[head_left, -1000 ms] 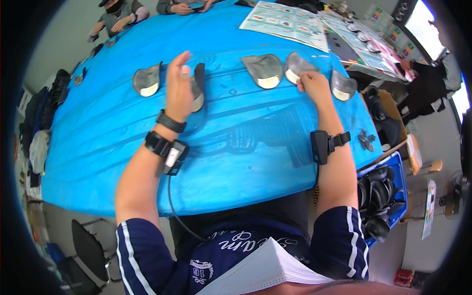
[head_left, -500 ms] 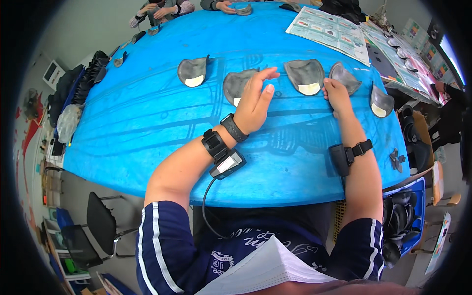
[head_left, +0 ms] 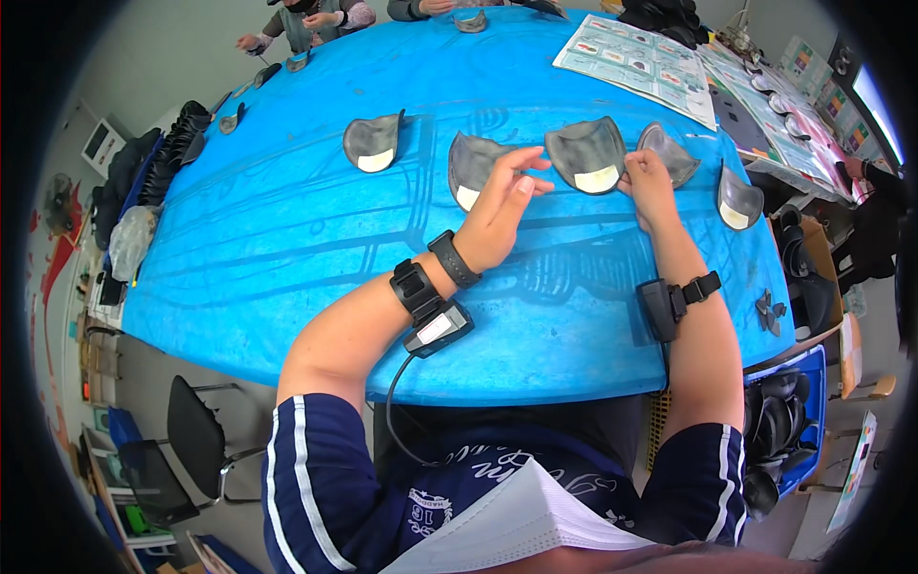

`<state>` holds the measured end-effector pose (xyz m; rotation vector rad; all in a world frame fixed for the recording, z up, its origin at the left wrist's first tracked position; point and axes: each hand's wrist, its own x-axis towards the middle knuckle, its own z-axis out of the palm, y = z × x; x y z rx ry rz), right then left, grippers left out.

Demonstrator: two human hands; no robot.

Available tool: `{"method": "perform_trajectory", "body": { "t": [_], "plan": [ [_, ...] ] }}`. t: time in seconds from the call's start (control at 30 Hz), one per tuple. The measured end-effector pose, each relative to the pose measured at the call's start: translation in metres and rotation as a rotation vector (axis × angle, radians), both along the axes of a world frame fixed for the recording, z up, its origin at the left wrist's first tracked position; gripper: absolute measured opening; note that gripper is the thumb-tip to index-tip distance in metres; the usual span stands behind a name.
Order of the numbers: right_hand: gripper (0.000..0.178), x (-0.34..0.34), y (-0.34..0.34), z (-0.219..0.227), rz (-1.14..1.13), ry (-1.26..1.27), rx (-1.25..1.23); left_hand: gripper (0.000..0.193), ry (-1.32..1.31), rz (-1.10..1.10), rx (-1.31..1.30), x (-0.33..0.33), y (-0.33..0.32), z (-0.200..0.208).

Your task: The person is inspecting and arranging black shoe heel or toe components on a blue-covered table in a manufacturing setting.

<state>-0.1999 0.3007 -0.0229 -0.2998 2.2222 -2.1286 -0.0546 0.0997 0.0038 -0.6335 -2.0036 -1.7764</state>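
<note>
Several dark grey, curved moulded pieces, most with a cream patch at the near edge, lie in a loose row across the blue-covered table (head_left: 316, 277). My left hand (head_left: 499, 215) is open, fingers stretched to the right, and partly covers one grey piece (head_left: 469, 165). To its right is another grey piece (head_left: 585, 151). My right hand (head_left: 649, 191) has its fingertips pinched together at that piece's right edge; what they hold is hidden. A further grey piece (head_left: 674, 158) lies just behind my right hand. Single pieces sit at the left (head_left: 373, 139) and far right (head_left: 738, 199).
Small dark scraps (head_left: 770, 311) lie near the table's right edge. A printed chart (head_left: 641, 62) lies at the back right. Below right stands a blue crate (head_left: 818, 411) of dark pieces. Two people (head_left: 306, 29) work across the table. A chair (head_left: 201, 430) stands at left.
The grey piece between my hands has shifted slightly left and nearer. The piece by my left hand has moved right and turned. Left fingers curl a little more. People opposite moved their hands.
</note>
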Motion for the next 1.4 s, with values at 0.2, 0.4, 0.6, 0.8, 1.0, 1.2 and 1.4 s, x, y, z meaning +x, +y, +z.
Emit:
{"method": "perform_trajectory", "body": {
  "t": [0.2, 0.4, 0.6, 0.8, 1.0, 1.2, 1.4],
  "plan": [
    [0.008, 0.028, 0.005, 0.02, 0.103, -0.056, -0.378, 0.058, -0.416, -0.156, 0.422, 0.003, 0.0, 0.0],
    [0.006, 0.06, -0.001, 0.035, 0.281, 0.027, -0.644, 0.081, -0.57, -0.187, 0.686, 0.006, 0.009, 0.024],
    [0.011, 0.101, -0.024, 0.045, 0.594, 0.038, -0.625, 0.074, -0.336, -0.263, 0.765, 0.01, 0.001, 0.044],
    [0.047, 0.099, -0.025, 0.049, 0.598, -0.171, -0.702, 0.057, -0.32, -0.303, 0.863, 0.012, 0.009, 0.039],
    [0.059, 0.105, -0.03, 0.047, 0.464, -0.345, -0.702, 0.057, -0.363, -0.341, 0.756, 0.025, 0.024, 0.033],
    [0.068, 0.112, -0.029, 0.053, 0.62, -0.529, -1.001, 0.056, -0.369, -0.368, 0.622, 0.026, 0.034, 0.023],
    [0.064, 0.121, -0.024, 0.066, 0.455, -0.375, -0.929, 0.06, -0.344, -0.374, 0.554, 0.031, 0.037, 0.023]
  ]
}}
